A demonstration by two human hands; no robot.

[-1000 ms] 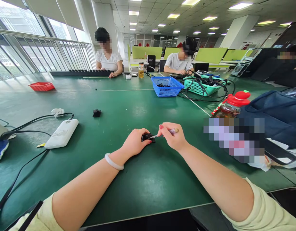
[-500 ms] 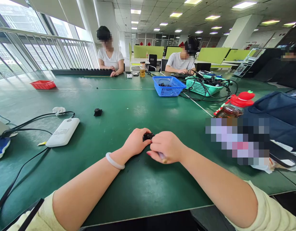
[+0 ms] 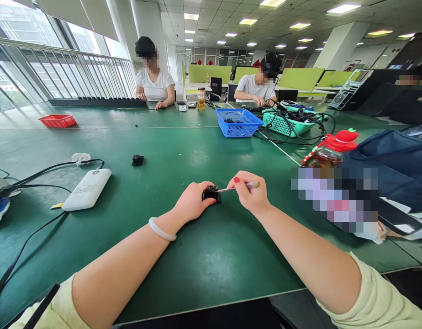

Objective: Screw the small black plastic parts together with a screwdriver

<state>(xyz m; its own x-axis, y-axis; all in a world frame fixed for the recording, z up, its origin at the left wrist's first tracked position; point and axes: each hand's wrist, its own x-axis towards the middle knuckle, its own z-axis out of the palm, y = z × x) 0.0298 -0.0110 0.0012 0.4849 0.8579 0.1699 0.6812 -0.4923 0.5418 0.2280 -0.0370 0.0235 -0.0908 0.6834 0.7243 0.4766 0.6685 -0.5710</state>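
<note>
My left hand (image 3: 191, 202) is closed on a small black plastic part (image 3: 211, 195) with a flat base, pinning it between thumb and fingers on the green table (image 3: 197, 283). In my right hand (image 3: 252, 197) is a slim screwdriver (image 3: 253, 184), pinched by the fingers and lying nearly level. Its thin metal shaft points left, and the tip meets the top of the black part; the exact spot of contact is too small to make out. Another small black part (image 3: 137, 160) of similar look lies farther off to the left, untouched.
At left lie a white power bank (image 3: 87, 189) with black cables and a red tray (image 3: 57, 120). Blue (image 3: 239, 130) and green (image 3: 282, 124) baskets stand ahead. A red-lidded bottle (image 3: 329, 153) and dark blue bag (image 3: 392, 169) sit at right. Two people work across the table.
My right hand has turned over and shifted right and up, so the screwdriver now points left onto the black part. My left hand keeps hold of that part in nearly the same place.
</note>
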